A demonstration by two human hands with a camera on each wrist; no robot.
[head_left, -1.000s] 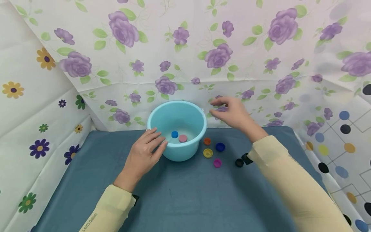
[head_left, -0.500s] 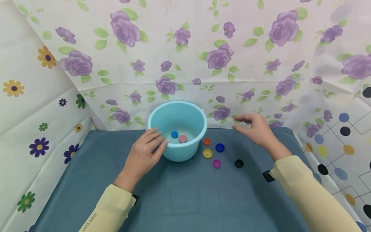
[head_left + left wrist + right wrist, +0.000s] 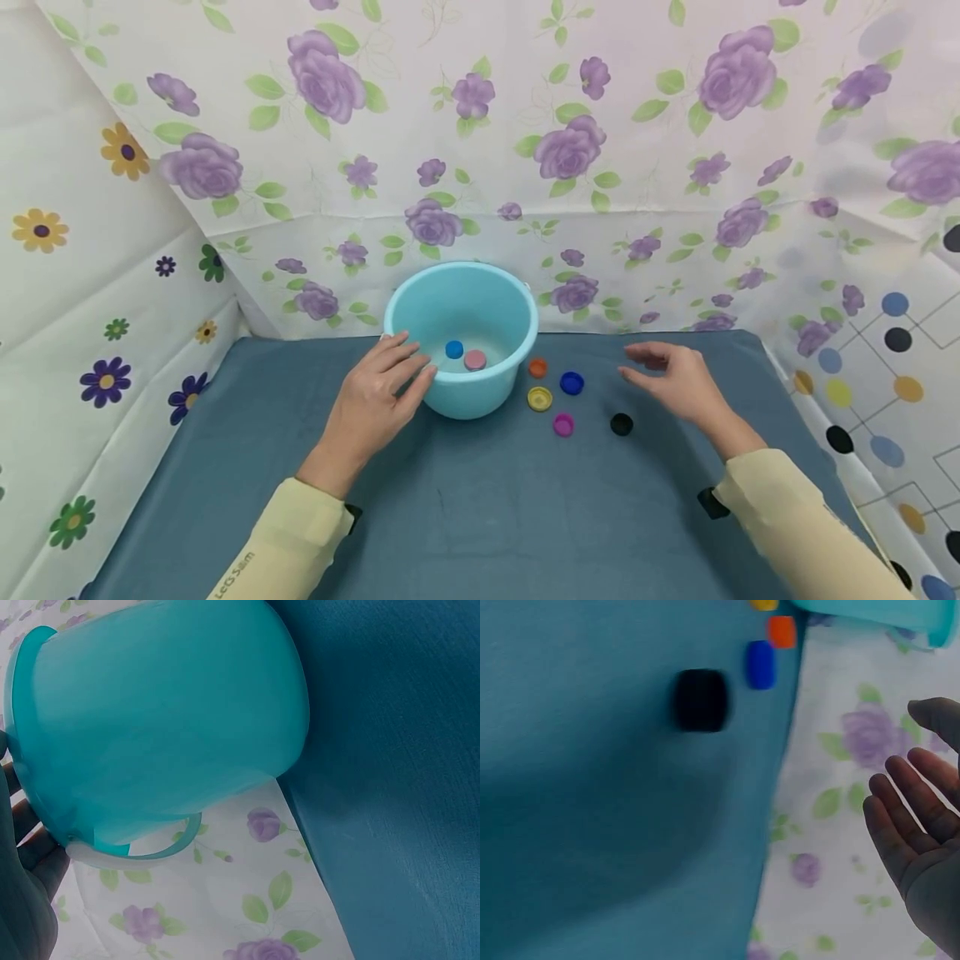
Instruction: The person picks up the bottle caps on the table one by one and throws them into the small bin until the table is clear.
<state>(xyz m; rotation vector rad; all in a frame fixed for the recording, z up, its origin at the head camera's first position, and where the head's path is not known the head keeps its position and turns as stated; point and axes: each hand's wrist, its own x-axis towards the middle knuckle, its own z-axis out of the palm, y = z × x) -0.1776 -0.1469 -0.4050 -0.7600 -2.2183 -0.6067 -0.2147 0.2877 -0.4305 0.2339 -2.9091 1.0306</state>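
A light blue plastic bucket (image 3: 480, 392) stands upright at the back of the table; a blue bottle cap (image 3: 453, 349) and a pink cap (image 3: 475, 360) lie inside it. My left hand (image 3: 375, 396) rests on its left front rim with fingers extended; in the left wrist view the fingers (image 3: 26, 825) are right at the rim. To the right of the bucket lie an orange cap (image 3: 537, 367), a dark blue cap (image 3: 572, 383), a yellow cap (image 3: 539, 399), a magenta cap (image 3: 563, 425) and a black cap (image 3: 621, 424). My right hand (image 3: 678, 379), holding nothing, hovers right of the black cap, fingers and thumb apart.
Blue cloth covers the table (image 3: 465, 517). Behind it hangs a white sheet (image 3: 645, 183) with purple roses. More patterned sheets enclose the left and right sides. A white handle (image 3: 142, 861) hangs at the bucket's side.
My right hand has moved away from the bucket, rightward and down toward the black cap's side. The left hand has stayed at the rim.
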